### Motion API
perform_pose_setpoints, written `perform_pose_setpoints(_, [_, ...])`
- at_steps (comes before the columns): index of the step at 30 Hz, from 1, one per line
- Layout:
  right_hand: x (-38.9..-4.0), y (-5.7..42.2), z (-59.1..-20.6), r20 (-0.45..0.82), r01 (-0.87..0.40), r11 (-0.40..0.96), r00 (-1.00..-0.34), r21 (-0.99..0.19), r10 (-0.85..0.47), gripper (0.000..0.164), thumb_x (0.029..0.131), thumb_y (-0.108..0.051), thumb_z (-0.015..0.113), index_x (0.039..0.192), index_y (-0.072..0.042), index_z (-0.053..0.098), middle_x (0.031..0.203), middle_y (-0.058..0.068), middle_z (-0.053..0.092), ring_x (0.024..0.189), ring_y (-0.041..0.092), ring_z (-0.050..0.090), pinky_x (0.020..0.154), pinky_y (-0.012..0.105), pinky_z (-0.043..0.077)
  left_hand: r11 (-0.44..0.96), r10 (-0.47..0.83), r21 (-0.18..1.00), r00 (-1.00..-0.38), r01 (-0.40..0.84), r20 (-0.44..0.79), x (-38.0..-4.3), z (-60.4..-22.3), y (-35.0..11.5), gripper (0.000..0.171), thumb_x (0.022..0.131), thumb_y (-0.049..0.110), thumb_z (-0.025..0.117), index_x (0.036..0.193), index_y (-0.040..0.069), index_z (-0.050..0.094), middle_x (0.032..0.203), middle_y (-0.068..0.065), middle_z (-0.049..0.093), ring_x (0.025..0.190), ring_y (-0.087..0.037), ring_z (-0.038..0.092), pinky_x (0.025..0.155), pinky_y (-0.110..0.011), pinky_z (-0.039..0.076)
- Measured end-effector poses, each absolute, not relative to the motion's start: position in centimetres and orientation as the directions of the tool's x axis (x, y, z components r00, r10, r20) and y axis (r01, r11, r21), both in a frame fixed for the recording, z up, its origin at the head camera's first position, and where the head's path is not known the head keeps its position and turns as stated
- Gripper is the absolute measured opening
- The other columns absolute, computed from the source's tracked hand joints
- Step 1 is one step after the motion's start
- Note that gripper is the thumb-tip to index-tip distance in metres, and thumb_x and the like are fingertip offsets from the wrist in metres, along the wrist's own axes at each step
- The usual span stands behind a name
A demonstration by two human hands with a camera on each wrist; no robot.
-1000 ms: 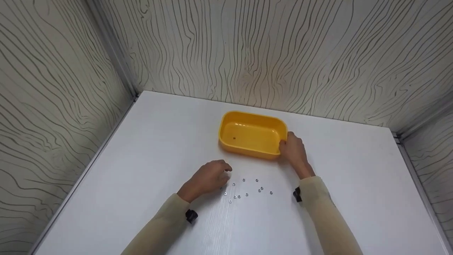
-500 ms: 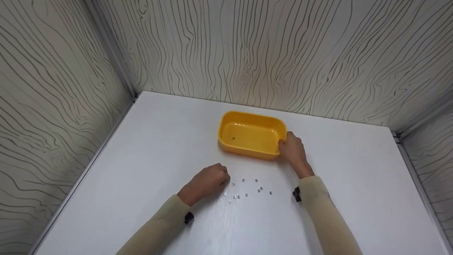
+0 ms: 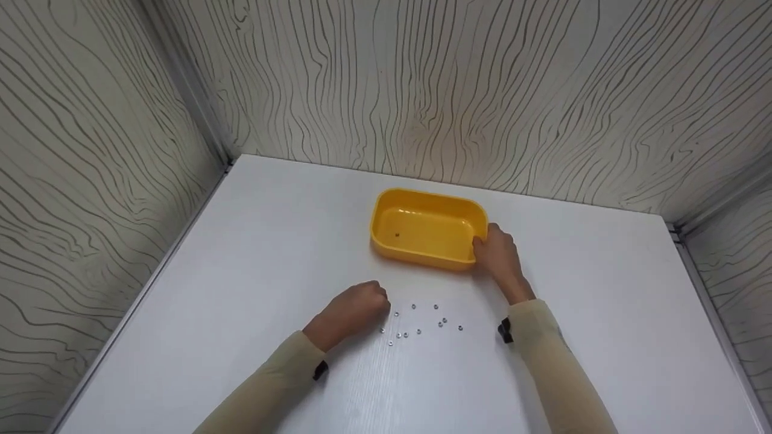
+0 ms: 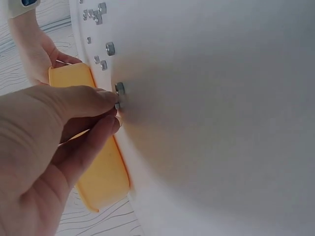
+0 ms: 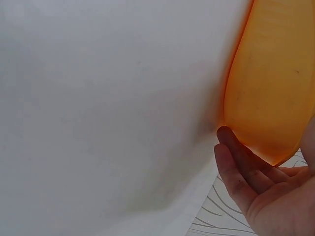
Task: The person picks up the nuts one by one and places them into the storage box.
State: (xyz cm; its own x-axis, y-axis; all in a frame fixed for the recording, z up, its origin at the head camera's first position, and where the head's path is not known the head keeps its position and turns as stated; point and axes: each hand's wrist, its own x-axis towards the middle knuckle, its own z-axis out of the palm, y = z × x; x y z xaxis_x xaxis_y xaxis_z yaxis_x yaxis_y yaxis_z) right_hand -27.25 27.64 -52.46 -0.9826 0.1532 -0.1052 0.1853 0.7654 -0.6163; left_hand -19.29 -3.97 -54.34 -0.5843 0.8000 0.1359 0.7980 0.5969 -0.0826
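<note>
My left hand (image 3: 350, 313) is low over the white table, at the left end of a scatter of small metal nuts (image 3: 418, 331). In the left wrist view its thumb and fingertips pinch a small nut (image 4: 117, 105), mostly hidden between them. Another nut (image 4: 119, 88) lies just beside the thumb tip. My right hand (image 3: 500, 256) grips the right end of a yellow plastic box (image 3: 422, 260), thumb over the rim and fingers outside. A single nut (image 3: 397, 235) lies on the box floor. In the right wrist view the fingers touch the box's outer wall (image 5: 268, 98).
The white table (image 3: 271, 241) reaches back to a wood-grain patterned panel (image 3: 392, 90). Similar panels stand at the left and right, with metal frame posts in the corners. The box sits beyond the loose nuts, towards the back panel.
My left hand has come down slightly towards me, its fingers closing together at the nut on the left of the scatter. The right hand keeps its grip on the box.
</note>
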Motion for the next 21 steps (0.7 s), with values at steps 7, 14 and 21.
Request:
perform_pose_setpoints(7, [-27.2,27.6,-52.3,-0.137,0.208,0.746,-0.978,-0.633,0.156,0.041,0.106,-0.018,0.051,0.137,0.009,0.051,0.11,0.018,0.065,0.088,0.024,0.06,0.076,0.029,0.05,0.614,0.762,0.195,-0.639,0.764,0.106,-20.0,-54.4,-4.7,0.022,0.085,-0.007,0.072,0.086,0.012,0.083,0.08,0.0,0.073,0.072,-0.011,0.056,0.069,-0.023,0.053])
perform_pose_setpoints(14, [-27.2,27.6,-52.2,-0.145,0.207,0.743,-0.978,-0.637,0.149,0.043,0.107,-0.018,0.05,0.139,0.009,0.049,0.113,0.019,0.065,0.089,0.024,0.06,0.076,0.028,0.051,0.629,0.709,0.412,-0.704,0.659,0.043,-20.6,-54.7,-5.1,0.02,0.09,-0.005,0.07,0.095,0.008,0.083,0.087,-0.001,0.074,0.079,-0.01,0.054,0.078,-0.026,0.056])
perform_pose_setpoints(21, [-27.2,27.6,-52.2,-0.142,0.208,0.74,-0.978,-0.64,0.152,0.042,0.107,-0.018,0.051,0.139,0.009,0.05,0.114,0.02,0.066,0.089,0.024,0.061,0.077,0.029,0.052,0.639,0.707,0.376,-0.705,0.671,0.054,-20.9,-54.8,-4.8,0.024,0.091,-0.008,0.065,0.089,0.009,0.082,0.08,0.001,0.072,0.074,-0.009,0.047,0.071,-0.022,0.046])
